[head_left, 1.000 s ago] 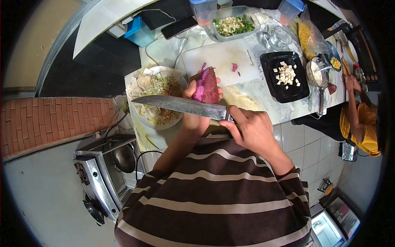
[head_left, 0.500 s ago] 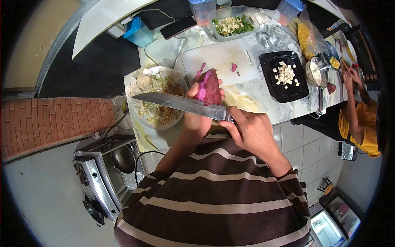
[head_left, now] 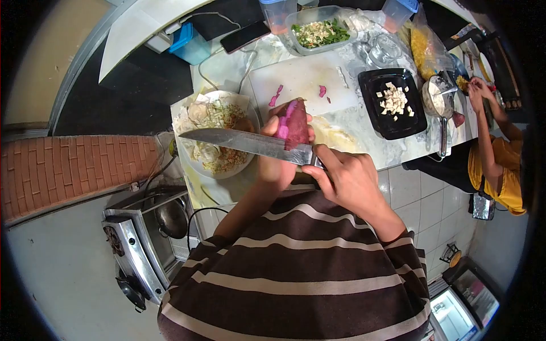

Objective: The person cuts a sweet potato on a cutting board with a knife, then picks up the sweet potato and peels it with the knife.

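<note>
A purple sweet potato (head_left: 294,124), its skin partly pared to bright purple strips, is gripped in my left hand (head_left: 277,165). My right hand (head_left: 346,175) is closed round the handle of a large knife (head_left: 239,143). The blade points left, lying across the lower end of the sweet potato and in front of part of my left hand. Just beyond, several purple peelings (head_left: 322,91) lie on a white cutting board (head_left: 301,79). To the left, a plate (head_left: 228,175) holds shredded vegetables and mixed scraps.
A black tray (head_left: 391,131) of white cubes stands right of the board, beside a metal strainer (head_left: 443,113). Behind are a tub of chopped greens (head_left: 321,35) and a phone (head_left: 244,37). A co-worker in a yellow shirt (head_left: 500,176) works at far right. A stove (head_left: 133,250) is lower left.
The sweet potato has tipped slightly to the right in my left hand, and the knife has shifted only a little. At far right, the co-worker's hands have moved up and left to yellow food.
</note>
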Motion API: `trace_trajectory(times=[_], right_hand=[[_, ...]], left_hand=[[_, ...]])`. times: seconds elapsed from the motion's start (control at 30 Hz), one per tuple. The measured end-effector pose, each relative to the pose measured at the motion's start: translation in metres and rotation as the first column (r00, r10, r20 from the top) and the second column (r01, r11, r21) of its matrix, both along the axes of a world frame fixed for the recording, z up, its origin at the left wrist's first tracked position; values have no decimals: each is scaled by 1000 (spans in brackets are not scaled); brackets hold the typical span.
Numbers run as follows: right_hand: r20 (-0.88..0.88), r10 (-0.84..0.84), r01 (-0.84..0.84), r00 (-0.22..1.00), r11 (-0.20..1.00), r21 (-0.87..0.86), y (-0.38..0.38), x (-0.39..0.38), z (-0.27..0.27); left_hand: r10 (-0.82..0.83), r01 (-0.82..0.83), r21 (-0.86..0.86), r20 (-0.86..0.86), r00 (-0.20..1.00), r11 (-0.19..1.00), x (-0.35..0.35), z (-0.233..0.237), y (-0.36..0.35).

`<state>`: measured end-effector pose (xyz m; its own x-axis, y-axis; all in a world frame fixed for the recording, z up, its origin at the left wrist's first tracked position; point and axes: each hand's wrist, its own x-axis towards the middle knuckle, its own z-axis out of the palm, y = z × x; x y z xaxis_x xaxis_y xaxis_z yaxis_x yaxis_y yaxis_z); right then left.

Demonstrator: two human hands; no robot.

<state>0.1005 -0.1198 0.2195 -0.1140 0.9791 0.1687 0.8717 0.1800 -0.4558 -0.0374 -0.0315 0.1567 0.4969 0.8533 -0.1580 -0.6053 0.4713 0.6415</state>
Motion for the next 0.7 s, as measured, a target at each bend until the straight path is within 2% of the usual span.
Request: trace_trajectory(times=[0.13,0.23,0.43,0.53,0.6,0.7], right_hand=[[20,-5,4,1000,998,61,1,1,-3],[30,-12,12,999,1000,9,-2,2,-1],[71,-22,20,997,1000,17,-4,5,-5],[64,-19,15,998,998,57,-2,4,-4],[53,-22,18,998,997,69,1,2,-4],[29,-25,23,999,998,63,3,0,-4]], left_hand=[[4,-3,-35,17,1000,999,3,-1,-2],[-9,11,-60,39,999,998,3,-2,-2],[-64,67,-91,35,997,994,5,-9,-3],[-30,32,-109,14,999,994,6,-6,-5],[-10,19,-111,83,996,994,7,-9,-4],[11,-4,-95,76,997,995,6,-8,-3]])
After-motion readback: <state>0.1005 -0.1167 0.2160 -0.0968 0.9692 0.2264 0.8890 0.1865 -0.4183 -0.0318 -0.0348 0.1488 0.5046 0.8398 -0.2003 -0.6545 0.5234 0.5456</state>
